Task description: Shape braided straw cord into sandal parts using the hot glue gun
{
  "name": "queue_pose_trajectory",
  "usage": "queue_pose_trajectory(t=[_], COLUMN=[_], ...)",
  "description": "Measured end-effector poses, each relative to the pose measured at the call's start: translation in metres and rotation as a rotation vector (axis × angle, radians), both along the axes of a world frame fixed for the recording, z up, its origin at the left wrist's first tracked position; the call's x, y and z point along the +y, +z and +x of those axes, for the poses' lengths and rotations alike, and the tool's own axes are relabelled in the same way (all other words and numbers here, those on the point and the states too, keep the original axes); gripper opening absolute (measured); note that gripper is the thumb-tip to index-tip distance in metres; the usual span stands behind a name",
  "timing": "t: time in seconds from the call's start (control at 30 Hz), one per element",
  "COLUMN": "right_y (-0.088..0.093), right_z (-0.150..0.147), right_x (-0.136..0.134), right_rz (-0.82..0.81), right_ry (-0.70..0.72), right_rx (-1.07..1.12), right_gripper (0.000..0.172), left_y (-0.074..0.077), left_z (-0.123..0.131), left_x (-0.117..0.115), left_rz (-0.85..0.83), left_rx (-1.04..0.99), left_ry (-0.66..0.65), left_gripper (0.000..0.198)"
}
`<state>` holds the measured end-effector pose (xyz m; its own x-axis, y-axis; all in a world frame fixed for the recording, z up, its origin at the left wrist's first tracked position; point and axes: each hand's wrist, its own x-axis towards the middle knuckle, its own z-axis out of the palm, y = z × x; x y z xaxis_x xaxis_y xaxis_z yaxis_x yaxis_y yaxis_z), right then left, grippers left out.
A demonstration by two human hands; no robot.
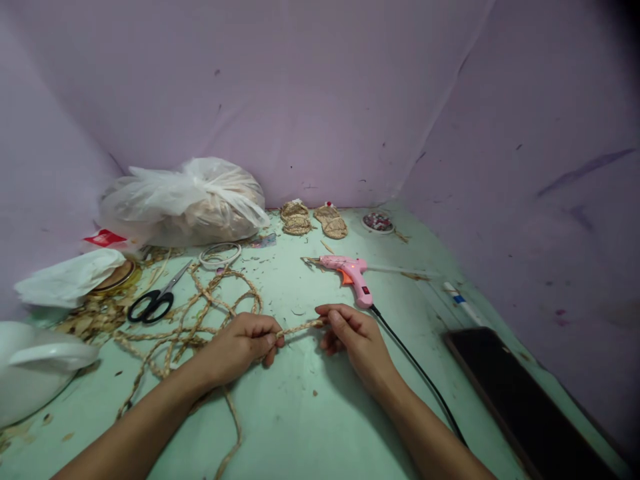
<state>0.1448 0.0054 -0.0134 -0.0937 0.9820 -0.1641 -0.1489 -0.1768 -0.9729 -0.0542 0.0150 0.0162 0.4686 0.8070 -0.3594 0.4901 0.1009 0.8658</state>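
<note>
A braided straw cord (299, 328) is stretched between my two hands above the green table. My left hand (255, 339) pinches it between thumb and fingers, while my right hand (345, 328) is closed on its end. The rest of the cord lies in loose loops to the left and under my left forearm, with one strand running down to the front edge of the view. Beyond my right hand lies a pink glue gun (353, 270), its nozzle pointing left and its black cable running past my right forearm.
Black-handled scissors (159, 299), a white ring (220, 256) and straw scraps lie left. A stuffed plastic bag (190, 203), two small woven sandals (331, 221) and a dish of beads (378, 223) stand along the wall. A dark phone (520, 400) and marker (465, 303) are right.
</note>
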Motion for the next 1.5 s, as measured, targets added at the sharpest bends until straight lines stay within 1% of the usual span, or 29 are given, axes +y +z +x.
queue_pose_trajectory(t=[0.13,0.23,0.3,0.37,0.43,0.5,0.57,0.63,0.67,0.7,0.73,0.77,0.8,0.83,0.87,0.9,0.93,1.0,1.07,1.13,1.2,1.23,1.33,1.43,1.5], right_y=[0.000,-0.002,-0.004,-0.005,-0.005,-0.006,-0.007,-0.008,-0.009,-0.009,-0.009,-0.008,-0.008,-0.007,-0.006,-0.005,-0.004,-0.004,-0.005,-0.006,-0.006,-0.005,-0.005,-0.008,-0.013], right_z=[-0.001,-0.003,-0.004,-0.004,-0.004,-0.004,-0.005,-0.005,-0.006,-0.006,-0.007,-0.008,-0.008,-0.008,-0.009,-0.009,-0.008,-0.007,-0.005,-0.003,-0.001,0.000,-0.001,-0.002,-0.002], right_x=[0.002,0.002,0.001,0.001,0.000,0.001,0.001,0.000,0.000,-0.001,-0.002,-0.003,-0.004,-0.006,-0.007,-0.007,-0.007,-0.006,-0.003,0.001,0.002,0.001,-0.005,-0.010,-0.011], right_rz=[0.012,0.013,0.018,0.024,0.021,0.015,0.022,0.047,0.066,0.089,0.109,0.125,0.136,0.141,0.141,0.136,0.129,0.115,0.097,0.084,0.086,0.094,0.159,0.325,0.382], right_ry=[0.013,-0.007,-0.014,-0.020,-0.036,-0.046,-0.041,-0.027,-0.017,-0.008,0.002,0.010,0.016,0.017,0.018,0.021,0.026,0.019,-0.044,-0.136,-0.174,-0.165,-0.063,0.061,0.134], right_rx=[-0.059,-0.127,-0.169,-0.207,-0.233,-0.254,-0.284,-0.313,-0.322,-0.325,-0.323,-0.318,-0.308,-0.294,-0.278,-0.261,-0.240,-0.179,-0.115,-0.090,-0.124,-0.160,-0.333,-0.509,-0.572], right_gripper=[0.026,0.017,0.013,0.012,0.012,0.012,0.012,0.013,0.013,0.013,0.013,0.014,0.014,0.014,0.015,0.015,0.015,0.017,0.024,0.031,0.030,0.028,0.028,0.023,0.020], left_y=[-0.003,-0.001,0.005,0.014,0.023,0.031,0.038,0.042,0.042,0.041,0.040,0.037,0.032,0.027,0.021,0.015,0.008,-0.004,-0.013,-0.020,-0.025,-0.027,-0.029,-0.030,-0.030], left_z=[0.000,0.001,-0.004,-0.018,-0.041,-0.065,-0.082,-0.083,-0.075,-0.063,-0.048,-0.031,-0.014,0.002,0.015,0.025,0.031,0.033,0.029,0.025,0.024,0.025,0.028,0.030,0.030], left_x=[-0.001,-0.001,0.001,0.007,0.017,0.027,0.035,0.034,0.031,0.025,0.017,0.009,0.000,-0.008,-0.014,-0.019,-0.023,-0.026,-0.026,-0.025,-0.026,-0.026,-0.030,-0.031,-0.031], left_rz=[0.004,0.100,0.214,0.341,0.433,0.483,0.521,0.612,0.681,0.753,0.841,0.907,0.912,0.881,0.822,0.781,0.763,0.718,0.696,0.720,0.797,0.839,0.945,0.998,1.017], left_rx=[0.020,0.082,0.221,0.454,0.690,0.884,1.010,1.073,1.089,1.080,0.980,0.808,0.654,0.569,0.549,0.550,0.550,0.525,0.457,0.388,0.354,0.347,0.359,0.434,0.489], left_ry=[0.010,-0.028,-0.050,-0.057,-0.060,-0.024,0.023,0.097,0.147,0.186,0.199,0.180,0.093,-0.012,-0.080,-0.101,-0.082,0.006,0.094,0.135,0.135,0.123,0.063,0.007,-0.015], left_gripper=[0.026,0.028,0.026,0.024,0.027,0.031,0.031,0.027,0.026,0.025,0.022,0.022,0.024,0.025,0.025,0.026,0.026,0.026,0.025,0.024,0.023,0.023,0.020,0.015,0.014])
